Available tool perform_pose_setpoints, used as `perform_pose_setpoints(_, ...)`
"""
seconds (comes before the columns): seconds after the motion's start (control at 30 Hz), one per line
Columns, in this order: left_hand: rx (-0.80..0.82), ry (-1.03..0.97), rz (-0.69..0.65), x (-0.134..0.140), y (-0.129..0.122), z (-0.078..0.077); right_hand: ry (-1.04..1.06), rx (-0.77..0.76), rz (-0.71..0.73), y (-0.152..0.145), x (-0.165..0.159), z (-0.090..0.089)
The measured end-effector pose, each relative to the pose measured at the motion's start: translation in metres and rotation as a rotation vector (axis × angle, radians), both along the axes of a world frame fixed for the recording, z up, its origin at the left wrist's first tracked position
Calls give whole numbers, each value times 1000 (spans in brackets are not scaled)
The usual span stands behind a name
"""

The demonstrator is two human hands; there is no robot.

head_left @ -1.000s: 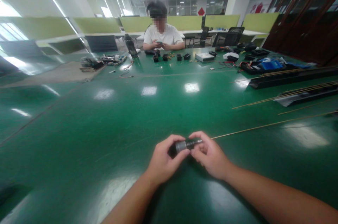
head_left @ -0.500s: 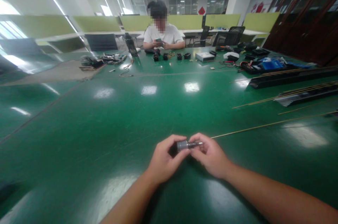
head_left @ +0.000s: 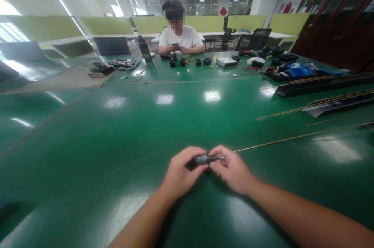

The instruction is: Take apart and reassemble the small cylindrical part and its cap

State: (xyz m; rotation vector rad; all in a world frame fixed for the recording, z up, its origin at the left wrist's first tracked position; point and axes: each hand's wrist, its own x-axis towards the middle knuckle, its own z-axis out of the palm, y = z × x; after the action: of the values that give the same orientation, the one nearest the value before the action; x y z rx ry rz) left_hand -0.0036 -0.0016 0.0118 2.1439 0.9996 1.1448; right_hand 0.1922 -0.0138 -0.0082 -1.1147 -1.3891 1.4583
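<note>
Between my two hands lies a grey metal cylinder with a thinner stepped shaft (head_left: 201, 159), held roughly level just above the green table (head_left: 187, 119). My left hand (head_left: 181, 172) is closed around the thick end, thumb below and forefinger above. A small dark hole shows in the thick part's side, and its far left end is hidden in the palm. At the thin shaft, my right hand (head_left: 230, 170) is closed, with thumb and fingers around it; the shaft's tip shows against the fingers.
Thin brass-coloured rods (head_left: 292, 140) reach in from the right, near dark channel trays (head_left: 321, 86). Across the table a person (head_left: 181, 39) sits with a phone. Small black parts (head_left: 198, 62), a bottle (head_left: 143, 48) and a tool pile (head_left: 298, 71) stand along the far side.
The cylinder has turned a little about its length, so a dark hole now shows on its side. Both hands have shifted slightly up in the picture, keeping their hold.
</note>
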Motion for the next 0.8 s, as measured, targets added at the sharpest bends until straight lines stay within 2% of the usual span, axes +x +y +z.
perform_pose_setpoints(0.23, 66, 22, 27, 0, 0, -1, -3, -11, -7, 0, 0, 2)
perform_pose_setpoints(0.8, 82, 8, 32, 1, -1, 3, -13, -5, -18, 0, 0, 4)
